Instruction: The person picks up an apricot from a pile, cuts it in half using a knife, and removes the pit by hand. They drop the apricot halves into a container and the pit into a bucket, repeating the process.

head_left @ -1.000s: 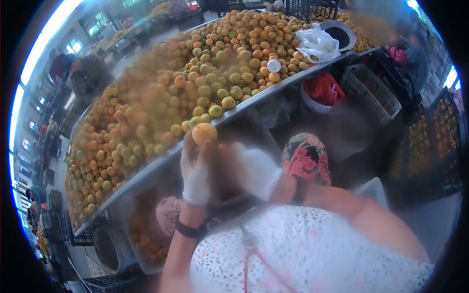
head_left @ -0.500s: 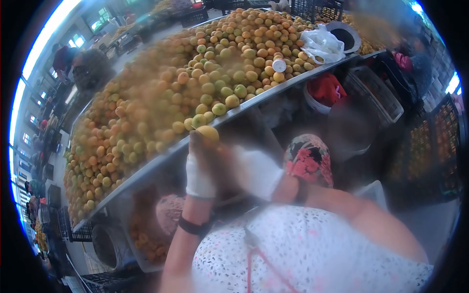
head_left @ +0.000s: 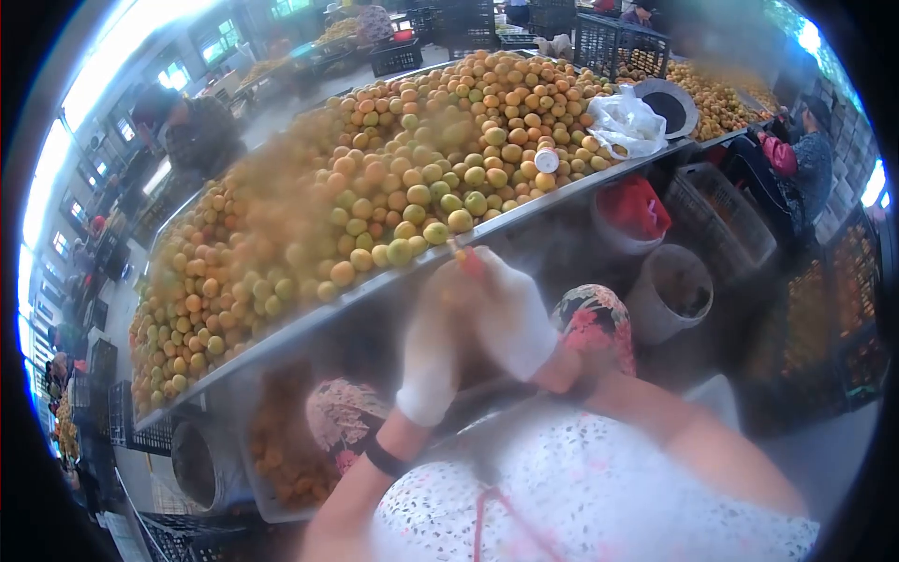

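A large heap of yellow, green and orange apricots (head_left: 421,173) covers the metal-edged table (head_left: 524,215) before me. My right hand (head_left: 515,314), in a white glove, is closed around a small red-handled tool (head_left: 470,262) with a thin tip pointing at the table edge; its exact kind is blurred. Close beside it, at the near side of the table edge, is my left hand (head_left: 431,361), also white-gloved. A smear on the lens hides its fingers, so whatever it may hold cannot be made out.
Below the table, a crate of orange fruit pieces (head_left: 290,468) sits by my knees. To the right stand a white bucket (head_left: 670,290), a bucket with red cloth (head_left: 629,215) and a grey crate (head_left: 726,220). A plastic bag (head_left: 629,122) lies on the heap. A seated person (head_left: 796,169) is farther right.
The apricot seen at my left hand's fingertips is no longer visible. Both hands appear farther right in view, and the red-handled tool now shows in my right hand. The camera view has shifted.
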`<state>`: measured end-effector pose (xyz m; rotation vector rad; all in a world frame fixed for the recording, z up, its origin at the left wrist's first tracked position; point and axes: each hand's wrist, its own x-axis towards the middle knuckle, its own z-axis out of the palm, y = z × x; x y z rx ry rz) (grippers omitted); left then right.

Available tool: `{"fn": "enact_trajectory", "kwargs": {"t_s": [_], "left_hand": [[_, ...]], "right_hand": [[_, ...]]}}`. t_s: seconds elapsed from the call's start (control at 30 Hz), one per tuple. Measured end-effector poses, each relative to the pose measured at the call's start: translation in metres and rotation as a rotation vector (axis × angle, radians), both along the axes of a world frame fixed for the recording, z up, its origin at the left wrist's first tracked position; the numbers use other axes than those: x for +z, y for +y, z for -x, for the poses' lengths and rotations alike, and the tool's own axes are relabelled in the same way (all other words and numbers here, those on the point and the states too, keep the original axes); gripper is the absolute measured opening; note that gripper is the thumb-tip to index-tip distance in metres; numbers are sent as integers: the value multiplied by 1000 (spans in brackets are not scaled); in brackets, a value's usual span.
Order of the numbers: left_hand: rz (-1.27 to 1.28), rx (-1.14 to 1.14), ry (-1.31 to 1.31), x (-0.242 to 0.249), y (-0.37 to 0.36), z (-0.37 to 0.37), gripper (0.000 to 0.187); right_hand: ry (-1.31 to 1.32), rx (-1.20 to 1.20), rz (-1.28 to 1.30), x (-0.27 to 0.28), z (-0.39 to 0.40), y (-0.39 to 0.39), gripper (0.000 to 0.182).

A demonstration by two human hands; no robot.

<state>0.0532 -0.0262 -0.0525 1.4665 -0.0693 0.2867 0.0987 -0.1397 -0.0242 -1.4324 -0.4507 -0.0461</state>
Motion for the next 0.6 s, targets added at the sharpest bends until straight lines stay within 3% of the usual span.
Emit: {"fn": "enact_trajectory", "kwargs": {"t_s": [0.03,0.07,0.13,0.3,0.43,0.47,0.5,0.53,0.57,0.6], "left_hand": [[210,-14,17,-25,5,-4,53],[211,-12,18,-21,4,-2,53],[427,-125,169,-7,6,4,54],[589,-50,427,-3,5,5,57],[583,0,431,-25,13,-8,54],[524,42,381,-28,15,-14,51],[532,38,403,-30,23,-23,51],[796,21,475,-33,35,-38,45],[1062,10,561,-40,41,-45,45],[971,-35,547,-10,39,-35,48]], "right_hand": [[-176,-59,114,2,-1,-1,18],[-352,-112,228,4,-1,0,17],[-375,-95,246,2,-3,1,18],[-526,-84,499,-13,-14,5,21],[-784,-51,445,-21,-26,10,21],[-772,-51,453,-24,-30,14,21],[-411,-7,195,-28,-31,21,21],[-36,17,-60,-35,-32,23,22],[146,164,-280,-42,-42,20,24],[180,133,-267,-47,-42,16,24]]}}
